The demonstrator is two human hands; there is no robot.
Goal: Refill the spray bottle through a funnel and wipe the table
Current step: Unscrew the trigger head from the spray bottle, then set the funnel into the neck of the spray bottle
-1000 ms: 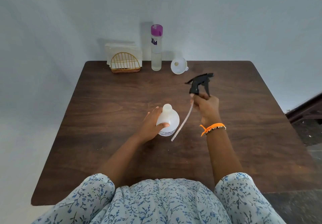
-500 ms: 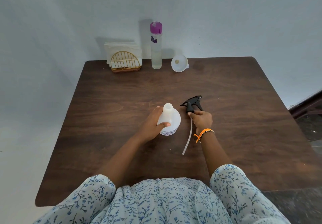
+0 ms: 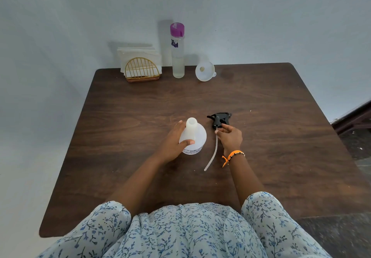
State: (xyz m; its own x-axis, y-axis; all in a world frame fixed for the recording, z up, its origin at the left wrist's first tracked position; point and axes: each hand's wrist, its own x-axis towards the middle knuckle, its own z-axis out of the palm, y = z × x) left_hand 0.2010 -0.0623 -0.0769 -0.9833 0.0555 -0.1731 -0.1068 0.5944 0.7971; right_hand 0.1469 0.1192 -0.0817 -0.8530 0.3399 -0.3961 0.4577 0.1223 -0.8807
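A white spray bottle (image 3: 195,135) stands upright mid-table with its neck uncapped. My left hand (image 3: 174,141) grips its body from the left, thumb across the front. The black trigger sprayer head (image 3: 219,118) lies on the table just right of the bottle, its clear dip tube (image 3: 214,153) trailing toward me. My right hand (image 3: 230,138) rests at the base of the sprayer head, fingertips pinching it where the tube starts. A white funnel (image 3: 205,71) lies at the back of the brown table (image 3: 281,137). A tall clear refill bottle (image 3: 177,52) with a purple cap stands left of the funnel.
A gold wire holder with white napkins (image 3: 140,66) sits at the back left against the wall. A dark piece of furniture (image 3: 355,117) shows beyond the table's right edge. My floral-sleeved arms and lap fill the near edge.
My right hand brought the sprayer head down from the air and laid it on the table beside the bottle. The left hand kept its hold on the bottle.
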